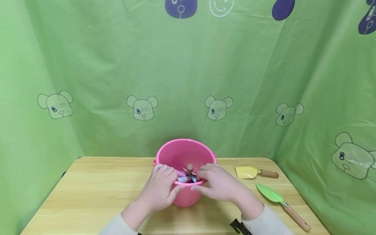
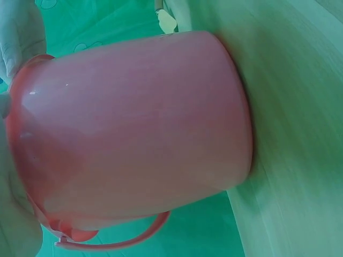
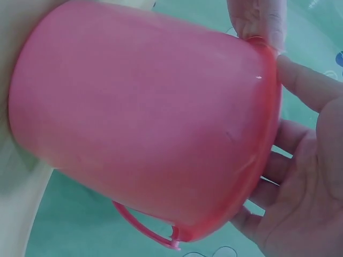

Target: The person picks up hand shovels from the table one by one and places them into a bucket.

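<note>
A pink bucket (image 1: 185,195) stands on the wooden table with several tools inside, among them a wooden handle end (image 1: 190,167) and a light blue piece (image 1: 184,179). The left hand (image 1: 161,187) grips the near left rim, thumb outside and fingers over the edge. Opposite it, the right hand (image 1: 218,182) holds the near right rim the same way. Both wrist views show the bucket's side (image 2: 139,128) (image 3: 144,112) and its handle (image 2: 123,242) hanging from the rim. What the fingertips touch inside is hidden.
A yellow flat-bladed shovel (image 1: 247,172) with a wooden handle lies on the table's right side. Nearer the front right edge is a green pointed trowel (image 1: 270,193). A green printed curtain (image 1: 182,71) hangs behind and beside the table (image 1: 97,195).
</note>
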Motion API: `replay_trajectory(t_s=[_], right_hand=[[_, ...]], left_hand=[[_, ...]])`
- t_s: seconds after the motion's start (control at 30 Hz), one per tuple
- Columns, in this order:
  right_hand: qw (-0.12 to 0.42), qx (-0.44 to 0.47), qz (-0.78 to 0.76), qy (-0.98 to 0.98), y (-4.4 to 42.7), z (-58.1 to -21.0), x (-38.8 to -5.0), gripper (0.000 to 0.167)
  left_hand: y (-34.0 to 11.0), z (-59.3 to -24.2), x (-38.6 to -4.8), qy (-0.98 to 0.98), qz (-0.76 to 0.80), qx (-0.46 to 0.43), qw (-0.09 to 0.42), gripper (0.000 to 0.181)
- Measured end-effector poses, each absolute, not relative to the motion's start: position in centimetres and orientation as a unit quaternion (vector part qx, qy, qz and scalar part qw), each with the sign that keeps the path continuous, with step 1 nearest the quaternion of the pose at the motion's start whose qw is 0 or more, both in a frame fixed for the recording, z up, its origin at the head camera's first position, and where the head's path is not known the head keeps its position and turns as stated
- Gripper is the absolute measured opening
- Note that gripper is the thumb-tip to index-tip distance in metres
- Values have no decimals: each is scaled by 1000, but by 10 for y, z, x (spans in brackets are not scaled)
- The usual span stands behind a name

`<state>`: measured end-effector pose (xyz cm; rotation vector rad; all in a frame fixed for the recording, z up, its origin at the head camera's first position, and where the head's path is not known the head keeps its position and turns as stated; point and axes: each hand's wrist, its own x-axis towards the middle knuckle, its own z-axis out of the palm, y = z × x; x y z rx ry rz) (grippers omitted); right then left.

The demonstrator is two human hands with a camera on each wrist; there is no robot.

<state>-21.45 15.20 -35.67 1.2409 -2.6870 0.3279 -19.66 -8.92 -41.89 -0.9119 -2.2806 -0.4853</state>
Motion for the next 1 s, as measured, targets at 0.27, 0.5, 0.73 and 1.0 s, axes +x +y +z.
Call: replay_trajectory(t_s=[0.27,0.5,0.73,1.0], right_hand=[[102,400,126,-902,157,-349,-210,29],[120,385,135,-905,161,-342,-207,27],[133,353,132,-917,169,-336,-202,24],[148,345,120,-919,183,-336,-202,29]], left_hand=[[-89,-420,-197,-865,-184,-343,316,35],[-89,-422,-196,-869,-185,-336,312,32],[-88,-421,-197,-871,-177,-333,314,34],[-86,-418,-196,-871,-185,-336,306,31]])
